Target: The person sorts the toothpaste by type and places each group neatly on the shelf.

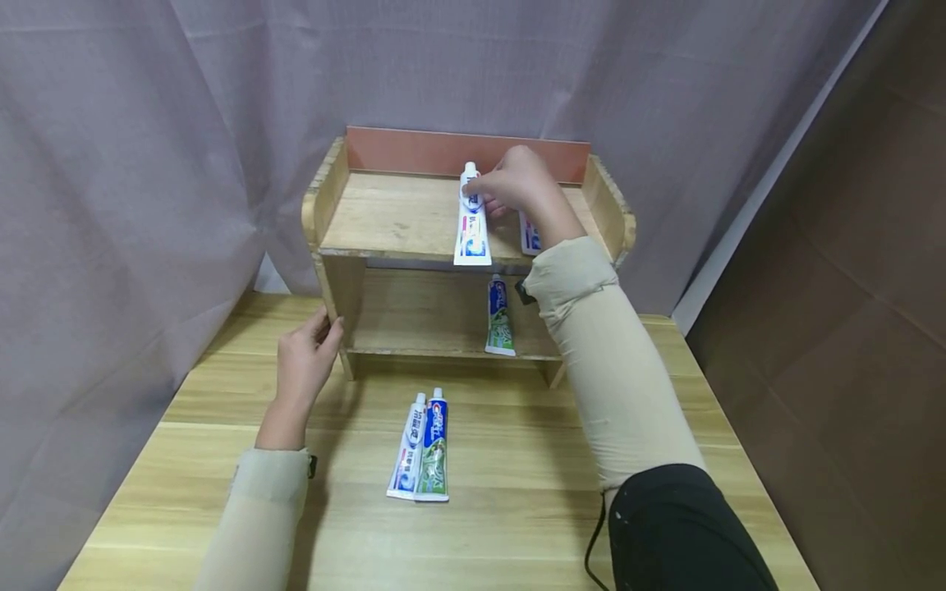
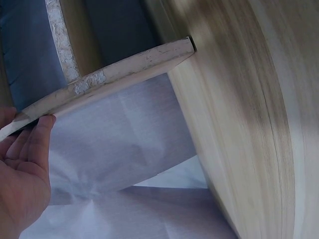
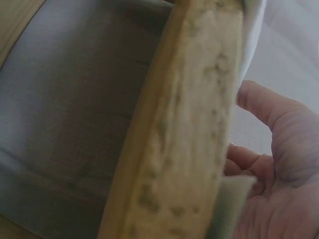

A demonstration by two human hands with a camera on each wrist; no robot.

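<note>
My right hand pinches a white toothpaste tube near its cap, over the top board of a small wooden shelf. The tube's cap points to the back, and its flat end overlaps the board's front edge. Partly hidden behind my right wrist, another white tube lies on the same board. Low on the shelf's left side panel, my left hand holds the front edge. In the left wrist view, fingers lie against that wooden panel.
A blue and green toothpaste tube lies on the lower board. In front of the shelf, a white tube and a blue-green tube lie side by side on the wooden table. Grey cloth hangs behind.
</note>
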